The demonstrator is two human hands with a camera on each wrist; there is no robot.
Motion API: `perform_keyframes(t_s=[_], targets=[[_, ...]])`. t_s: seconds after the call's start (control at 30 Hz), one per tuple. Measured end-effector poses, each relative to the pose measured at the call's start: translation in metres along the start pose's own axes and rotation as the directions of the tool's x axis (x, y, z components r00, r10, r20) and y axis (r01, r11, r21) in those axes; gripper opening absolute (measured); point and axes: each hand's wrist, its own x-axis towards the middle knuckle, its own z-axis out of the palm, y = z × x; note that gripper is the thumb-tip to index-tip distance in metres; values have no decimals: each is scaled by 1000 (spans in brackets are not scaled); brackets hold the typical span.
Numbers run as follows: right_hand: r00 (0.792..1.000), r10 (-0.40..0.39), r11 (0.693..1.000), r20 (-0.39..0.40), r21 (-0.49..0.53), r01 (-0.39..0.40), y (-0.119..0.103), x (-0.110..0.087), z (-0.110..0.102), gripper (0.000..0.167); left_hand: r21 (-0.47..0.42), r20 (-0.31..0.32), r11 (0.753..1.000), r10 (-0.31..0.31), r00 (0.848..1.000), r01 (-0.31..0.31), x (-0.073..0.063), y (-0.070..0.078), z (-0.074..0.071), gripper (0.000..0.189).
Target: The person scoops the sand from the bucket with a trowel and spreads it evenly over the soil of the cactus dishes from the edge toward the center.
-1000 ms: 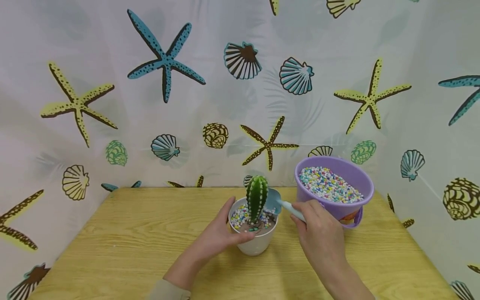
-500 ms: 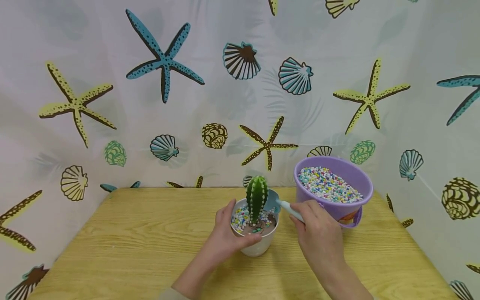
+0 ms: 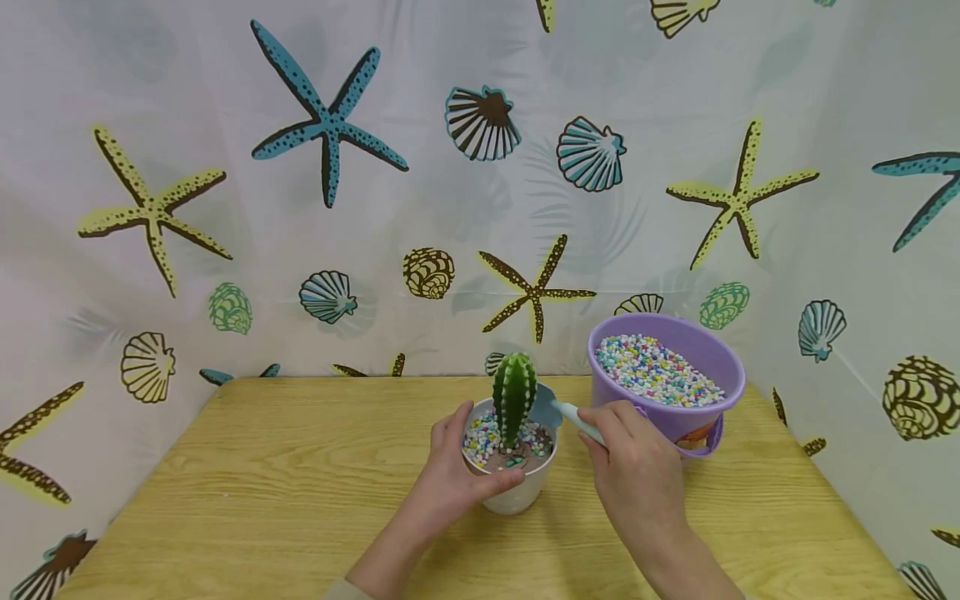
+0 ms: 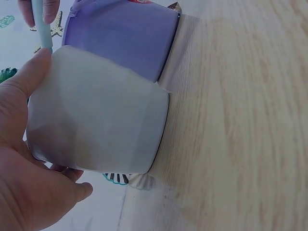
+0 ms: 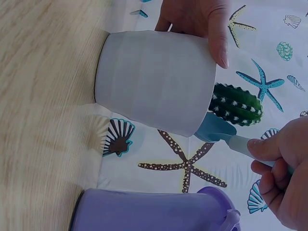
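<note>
White pot (image 3: 517, 498): stands on the wooden table (image 3: 262, 492), apparently upright; a slight tilt cannot be ruled out. A green cactus (image 3: 514, 396) rises from its middle. Coloured beads (image 3: 483, 437) cover the left and far parts of the surface inside the pot; brown fill (image 3: 536, 457) shows bare at the pot's near side.

Your left hand (image 3: 453, 479) grips the pot from its left, thumb laid along the near rim, fingers wrapped round the far side. Your right hand (image 3: 637, 454), to the right of the pot, pinches the handle of the blue trowel (image 3: 546, 408) between thumb and fingers. The blade slants in over the pot's right rim, beside the cactus; its lower edge is hidden, so contact with the fill cannot be confirmed.

The purple bucket (image 3: 720, 354) sits near the pot, to its right and farther back, with a loose bead stock (image 3: 656, 371) inside.

Handling, as judged: the pot looks stiff, smooth-walled and moderately light, likely to slide or tip if you lever against one rim. Your hold should be on the outer wall just below the rim, opposite the trowel. Do not take hold of the cactus; it looks spiny and its footing is unproven. The trowel appears light and rigid; the handle is the proper hold. The beads should roll and spill easily.
</note>
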Motion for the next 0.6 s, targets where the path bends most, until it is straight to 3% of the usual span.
perform_keyframes(t_s=[0.3, 0.6], targets=[[1000, 18, 1000, 0, -7, -18, 2, 1, -4, 40, -118, 42, 993, 12, 999, -7, 3, -3, 1, 126], [999, 37, 999, 8, -22, -37, 9, 5, -16, 40, -27, 49, 1000, -9, 999, 11, 6, -4, 1, 131]])
